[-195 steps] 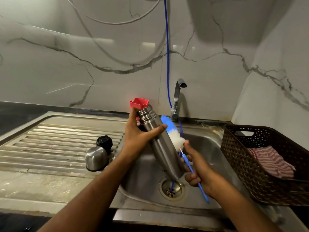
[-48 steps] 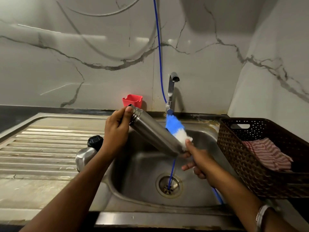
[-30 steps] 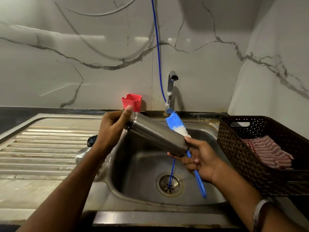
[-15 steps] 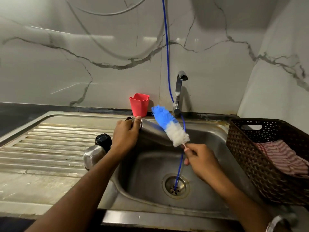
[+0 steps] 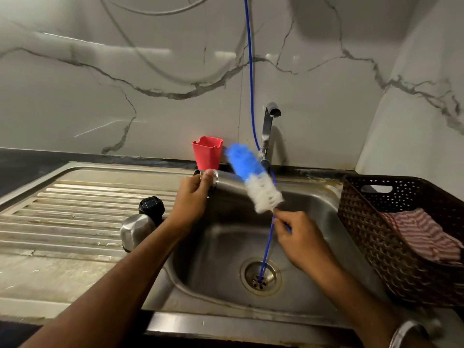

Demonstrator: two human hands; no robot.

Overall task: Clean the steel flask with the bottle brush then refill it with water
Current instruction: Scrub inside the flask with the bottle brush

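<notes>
My left hand [image 5: 192, 198] grips the steel flask [image 5: 229, 184] at its neck, holding it nearly level over the sink [image 5: 226, 247] with its mouth to the left. My right hand [image 5: 298, 238] pinches the handle of the bottle brush [image 5: 253, 178] just below the bristles. The blue and white brush head is tilted up to the left and lies across the flask's body, outside it. The flask's steel cup [image 5: 135, 231] and black cap [image 5: 151, 207] sit on the drainboard at the sink's left edge.
The tap [image 5: 268, 126] stands behind the sink, and a thin blue hose [image 5: 251, 71] runs from the wall down into the drain [image 5: 259, 275]. A red cup [image 5: 207, 153] stands at the back. A brown basket [image 5: 376, 234] with a striped cloth [image 5: 421, 237] is on the right.
My right hand let go of the flask's base and swung the brush head up and left across the flask. The flask has levelled out, held by my left hand alone.
</notes>
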